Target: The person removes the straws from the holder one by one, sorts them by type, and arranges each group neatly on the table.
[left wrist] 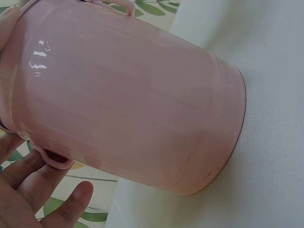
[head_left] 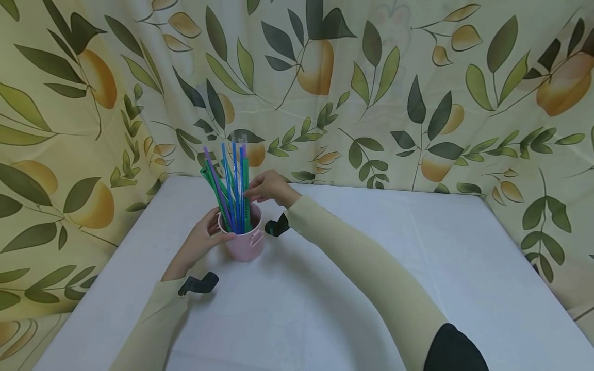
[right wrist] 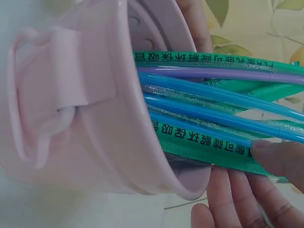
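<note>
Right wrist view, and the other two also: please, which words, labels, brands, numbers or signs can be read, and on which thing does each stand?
"PLA聚乳酸可降解环保吸管": upper green wrapper.
"酸可降解环保吸管": lower green wrapper; the character before these is partly covered by the right hand.
Small print on the middle green wrapper: too small to read.
Pink cup: no text visible.

Pink cylindrical cup [head_left: 246, 250]: one
Pink loop handles [left wrist: 59, 165]: two
Shiny blue straws [right wrist: 213, 114]: at least three
Slim purple straws [right wrist: 204, 72]: at least one
Green sleeves with black lettering [right wrist: 204, 58]: at least two, overlapping
Bare hands [head_left: 201, 236]: two
Black wrist devices [head_left: 201, 284]: two
White table [head_left: 287, 309]: one
</note>
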### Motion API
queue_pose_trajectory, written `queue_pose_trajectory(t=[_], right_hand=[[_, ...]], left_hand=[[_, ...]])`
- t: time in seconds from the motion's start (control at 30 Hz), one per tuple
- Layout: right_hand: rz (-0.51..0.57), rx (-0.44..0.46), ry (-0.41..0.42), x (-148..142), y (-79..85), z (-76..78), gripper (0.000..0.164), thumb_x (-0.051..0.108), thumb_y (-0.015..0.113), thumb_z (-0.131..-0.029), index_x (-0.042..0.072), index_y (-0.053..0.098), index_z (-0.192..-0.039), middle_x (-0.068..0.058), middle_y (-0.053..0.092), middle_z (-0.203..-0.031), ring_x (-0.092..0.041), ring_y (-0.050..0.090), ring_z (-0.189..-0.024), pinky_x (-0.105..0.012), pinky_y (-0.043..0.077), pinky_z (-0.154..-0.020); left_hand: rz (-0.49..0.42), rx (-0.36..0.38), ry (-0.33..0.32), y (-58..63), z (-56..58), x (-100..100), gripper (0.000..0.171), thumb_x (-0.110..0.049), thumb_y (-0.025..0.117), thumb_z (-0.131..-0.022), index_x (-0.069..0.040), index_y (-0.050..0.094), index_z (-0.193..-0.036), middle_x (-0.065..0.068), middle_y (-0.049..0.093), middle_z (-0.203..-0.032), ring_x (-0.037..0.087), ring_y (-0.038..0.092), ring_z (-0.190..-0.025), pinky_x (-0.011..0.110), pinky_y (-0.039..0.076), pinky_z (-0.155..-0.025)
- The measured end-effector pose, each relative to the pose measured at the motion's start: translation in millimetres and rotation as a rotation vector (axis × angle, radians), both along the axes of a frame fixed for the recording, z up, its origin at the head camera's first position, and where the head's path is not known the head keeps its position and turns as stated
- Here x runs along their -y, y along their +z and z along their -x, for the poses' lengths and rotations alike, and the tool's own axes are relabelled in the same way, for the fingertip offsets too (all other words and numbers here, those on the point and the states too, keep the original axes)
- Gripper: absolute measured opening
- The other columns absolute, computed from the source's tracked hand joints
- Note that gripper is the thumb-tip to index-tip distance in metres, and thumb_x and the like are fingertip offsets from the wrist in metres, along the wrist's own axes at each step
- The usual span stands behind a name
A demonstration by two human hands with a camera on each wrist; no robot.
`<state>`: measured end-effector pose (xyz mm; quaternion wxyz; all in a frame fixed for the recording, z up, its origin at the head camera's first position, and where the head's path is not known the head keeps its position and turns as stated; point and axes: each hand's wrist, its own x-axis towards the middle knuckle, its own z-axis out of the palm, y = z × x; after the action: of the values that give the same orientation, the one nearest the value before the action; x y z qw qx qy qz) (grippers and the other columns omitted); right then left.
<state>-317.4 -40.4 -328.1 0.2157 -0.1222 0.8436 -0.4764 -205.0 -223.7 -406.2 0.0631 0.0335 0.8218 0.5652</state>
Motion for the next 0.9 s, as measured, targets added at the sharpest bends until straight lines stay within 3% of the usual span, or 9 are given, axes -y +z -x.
queue_pose_trajectory(t=[0.43, 0.7, 0.9], right_hand=[[0.054, -0.094, 0.088, -7.5, -7.1, -2.1, 0.028, 0.018, 0.068, -0.086, 0.004, 0.067, -0.11, -0.013, 0.068, -0.11, -0.023, 0.068, -0.092, -0.032, 0.058, -0.083], [0.145, -0.154, 0.129, -14.2, -17.2, -1.9, 0.023, 0.014, 0.065, -0.088, 0.001, 0.068, -0.106, -0.015, 0.07, -0.104, -0.022, 0.07, -0.088, -0.036, 0.058, -0.083], [0.172, -0.237, 0.173, -18.5, -24.9, -6.6, 0.024, 0.012, 0.064, -0.088, 0.001, 0.068, -0.109, -0.015, 0.07, -0.106, -0.021, 0.071, -0.085, -0.032, 0.059, -0.079]], left_hand=[[0.008, -0.011, 0.004, -3.9, 1.8, 0.7, 0.083, -0.028, 0.066, -0.088, -0.015, 0.014, -0.151, 0.018, 0.024, -0.155, 0.04, 0.03, -0.139, 0.055, 0.031, -0.111], [0.007, -0.015, 0.007, -4.6, 2.3, 1.0, 0.082, -0.027, 0.066, -0.088, -0.015, 0.015, -0.151, 0.018, 0.024, -0.155, 0.04, 0.03, -0.139, 0.055, 0.03, -0.112], [0.0, -0.034, 0.001, -4.7, 1.4, 1.1, 0.081, -0.026, 0.066, -0.088, -0.015, 0.017, -0.151, 0.018, 0.026, -0.154, 0.04, 0.031, -0.139, 0.054, 0.031, -0.111]])
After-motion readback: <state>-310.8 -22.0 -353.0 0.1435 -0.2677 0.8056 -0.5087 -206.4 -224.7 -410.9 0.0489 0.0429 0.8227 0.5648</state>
